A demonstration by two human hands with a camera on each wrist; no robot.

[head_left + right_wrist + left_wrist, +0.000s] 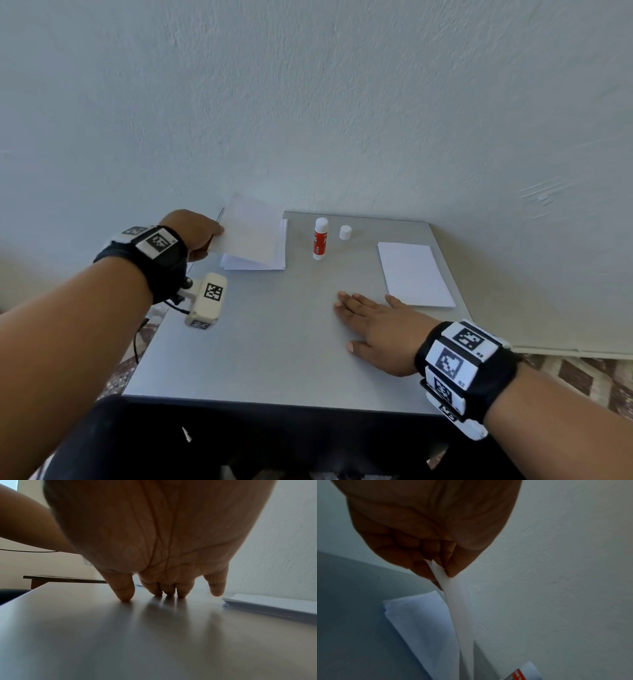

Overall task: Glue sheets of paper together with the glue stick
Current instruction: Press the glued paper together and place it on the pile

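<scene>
Glue stick (pixel 320 239): we are leaving it standing upright and uncapped on the grey table (pixel 267 349), toward the far edge, between the two paper stacks and touching neither; its red label is also edging into the bottom of the left wrist view (pixel 516 674).
Cap (pixel 345 232): it is sitting upright just to the right of the glue stick, apart from it.
Left hand (pixel 193 233): we are pinching a single white sheet (pixel 248 231) by its near-left corner, thumb on one face and curled fingers (pixel 419 566) on the other, and holding it tilted up above the left stack.
Left stack (pixel 255 263): white sheets are lying on the table at its far-left corner, under the raised sheet; in the left wrist view the pile (pixel 419 622) is showing below the pinched corner.
Right hand (pixel 375 329): we are resting it palm down on bare table, fingers straight and spread, holding nothing; the fingertips (pixel 126 597) are touching the surface.
Right stack (pixel 414 274): white sheets are lying flat near the table's right edge, just beyond the right hand's little finger; whether the finger is touching it, we cannot tell.
Backdrop: a white textured wall (pixel 342 102) is rising directly behind the table.
</scene>
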